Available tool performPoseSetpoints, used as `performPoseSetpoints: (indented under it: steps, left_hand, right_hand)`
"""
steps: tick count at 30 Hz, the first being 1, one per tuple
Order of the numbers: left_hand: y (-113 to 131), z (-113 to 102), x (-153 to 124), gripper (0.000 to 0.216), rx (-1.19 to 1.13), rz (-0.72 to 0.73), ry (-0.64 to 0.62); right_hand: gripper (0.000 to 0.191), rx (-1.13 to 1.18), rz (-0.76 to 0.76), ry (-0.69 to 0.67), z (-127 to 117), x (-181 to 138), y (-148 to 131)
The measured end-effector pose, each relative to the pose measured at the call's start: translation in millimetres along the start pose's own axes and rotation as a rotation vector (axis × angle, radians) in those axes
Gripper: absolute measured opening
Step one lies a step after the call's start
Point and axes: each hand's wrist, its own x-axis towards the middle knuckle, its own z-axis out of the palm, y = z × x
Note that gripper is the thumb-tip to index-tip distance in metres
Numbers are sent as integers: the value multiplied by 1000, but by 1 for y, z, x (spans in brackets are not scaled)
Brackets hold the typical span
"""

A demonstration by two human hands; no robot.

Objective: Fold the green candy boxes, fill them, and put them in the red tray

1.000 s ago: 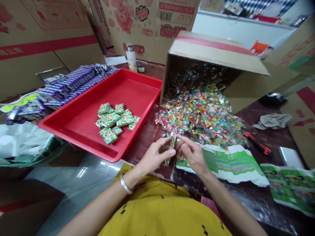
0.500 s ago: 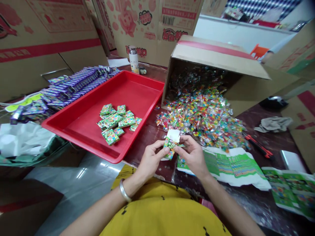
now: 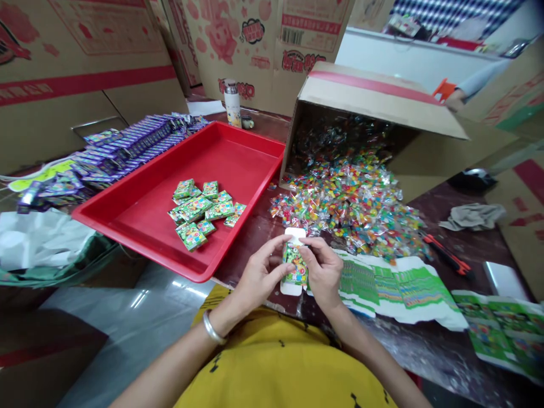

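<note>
Between my two hands is a small green candy box (image 3: 296,273), its printed face toward me and white flaps sticking out at both ends. My left hand (image 3: 264,271) pinches its left edge with thumb and fingers. On the other side, my right hand (image 3: 325,271) grips the right edge and upper face. Just beyond lies a heap of clear bags of colourful candy (image 3: 348,204), spilling from a tipped carton (image 3: 378,90). Flat green box blanks (image 3: 395,283) lie in overlapping rows right of my right hand.
A red tray (image 3: 140,226) on the left holds several filled-looking green boxes (image 3: 193,209). Purple packs (image 3: 136,141) are stacked behind it. A thermos (image 3: 232,105), red-black cutter (image 3: 448,255) and grey cloth (image 3: 472,216) lie around. Another person's hand (image 3: 457,99) shows at upper right.
The candy box has turned from a tilted position to face me, with its lower white flap now in view. My right hand has shifted slightly left. The other person's hand shows more.
</note>
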Motion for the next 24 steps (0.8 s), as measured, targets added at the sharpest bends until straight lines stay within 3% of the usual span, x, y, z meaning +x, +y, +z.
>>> performPoseSetpoints:
  steps: [2,5,12,18,24]
  left_hand:
    - [4,-3,0,40,-33,-40,-70]
    - [8,-4,-2,28,12,-41,-62]
    - [8,2,-4,33,-57,20,142]
    - [8,-2,-7,36,46,35,91]
    - [13,-4,-8,48,145,52,4]
  right_hand:
    - [6,-13,-16,-32,-2,0,0]
    - [9,-30,-12,-73,-4,3,-1]
    - [22,221,142,-108,-1,11,-13]
    - [19,176,271,-315,-11,25,-21]
    - [24,104,344,-383,-21,42,-20]
